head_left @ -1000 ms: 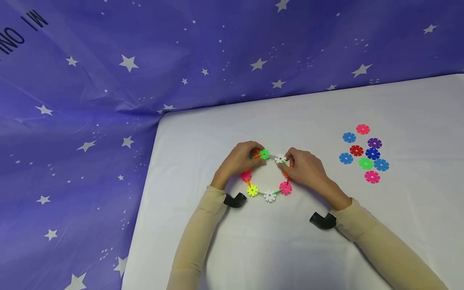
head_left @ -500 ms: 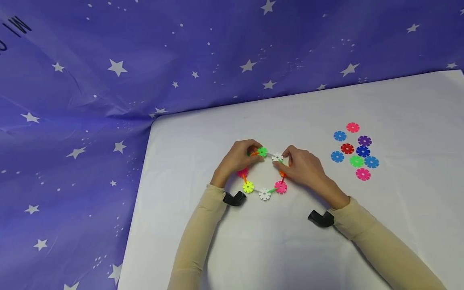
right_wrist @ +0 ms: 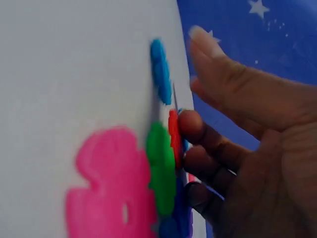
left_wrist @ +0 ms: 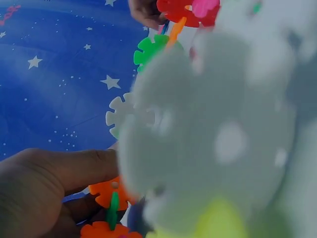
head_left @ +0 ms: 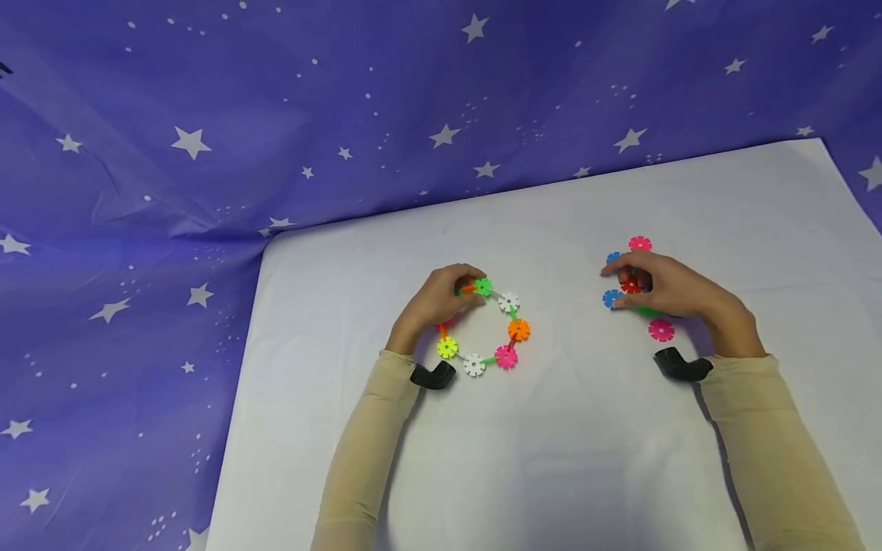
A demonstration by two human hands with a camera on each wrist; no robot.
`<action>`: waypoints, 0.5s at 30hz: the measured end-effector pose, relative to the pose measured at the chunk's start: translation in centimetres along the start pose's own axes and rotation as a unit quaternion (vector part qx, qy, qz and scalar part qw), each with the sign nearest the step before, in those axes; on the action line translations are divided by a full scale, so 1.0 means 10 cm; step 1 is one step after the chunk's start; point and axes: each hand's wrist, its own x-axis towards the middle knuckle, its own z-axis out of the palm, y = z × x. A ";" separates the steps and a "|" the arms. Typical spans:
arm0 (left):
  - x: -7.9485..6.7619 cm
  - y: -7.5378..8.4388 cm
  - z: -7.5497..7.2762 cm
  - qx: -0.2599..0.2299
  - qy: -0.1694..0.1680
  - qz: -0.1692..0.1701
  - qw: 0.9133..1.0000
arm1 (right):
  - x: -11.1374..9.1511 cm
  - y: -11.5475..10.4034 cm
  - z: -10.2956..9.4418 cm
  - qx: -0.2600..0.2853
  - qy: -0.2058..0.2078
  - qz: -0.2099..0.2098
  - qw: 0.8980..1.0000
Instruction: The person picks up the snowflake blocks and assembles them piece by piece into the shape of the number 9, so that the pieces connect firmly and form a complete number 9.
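Observation:
Slotted plastic discs, linked edge to edge, form a ring (head_left: 519,330) on the table. My left hand (head_left: 441,297) pinches the ring at its upper left, beside a green disc (head_left: 483,287). That hand hides part of the ring. In the left wrist view, a blurred white disc (left_wrist: 198,144) fills the middle, with the thumb (left_wrist: 94,168) behind its edge. My right hand (head_left: 682,295) hovers over the loose discs at the right, thumb and forefinger apart. Its fingers are near a red disc (right_wrist: 174,139) and a blue disc (head_left: 612,298); a pink disc (right_wrist: 114,188) lies closer to the wrist.
The white-covered table (head_left: 551,459) stands against a purple starry cloth (head_left: 386,92). A pink disc (head_left: 640,243) lies beyond the right hand. Black curved pieces (head_left: 432,376) stick out at both wrists. Some loose discs are hidden under the right hand.
My right hand has let go of the ring's white disc and moved right over the loose discs. My left hand still holds the ring. The head view has shifted slightly right.

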 end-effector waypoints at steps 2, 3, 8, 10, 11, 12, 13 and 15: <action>0.02 0.01 0.00 0.001 0.000 0.005 1.000 | -0.02 0.04 -0.02 -0.002 -0.021 -0.006 1.000; 0.04 0.01 0.01 0.001 -0.001 0.007 1.000 | -0.02 0.05 -0.02 -0.005 -0.029 -0.015 0.999; 0.10 0.06 0.04 0.013 -0.028 0.034 0.999 | -0.01 0.04 -0.02 -0.031 -0.032 -0.055 0.997; 0.12 0.07 0.06 0.025 -0.039 0.046 0.998 | 0.00 0.03 -0.01 -0.038 -0.029 -0.051 0.998; 0.13 0.08 0.06 0.031 -0.041 0.053 0.997 | 0.01 0.02 0.00 -0.037 -0.025 -0.041 0.998; 0.14 0.09 0.07 0.040 -0.042 0.059 0.997 | 0.02 0.00 0.01 -0.037 -0.019 -0.033 0.999; 0.15 0.10 0.08 0.046 -0.042 0.064 0.996 | 0.03 -0.01 0.02 -0.038 -0.009 -0.024 0.999; 0.15 0.11 0.11 0.054 -0.041 0.071 0.995 | 0.05 -0.06 0.06 -0.039 0.019 -0.015 0.999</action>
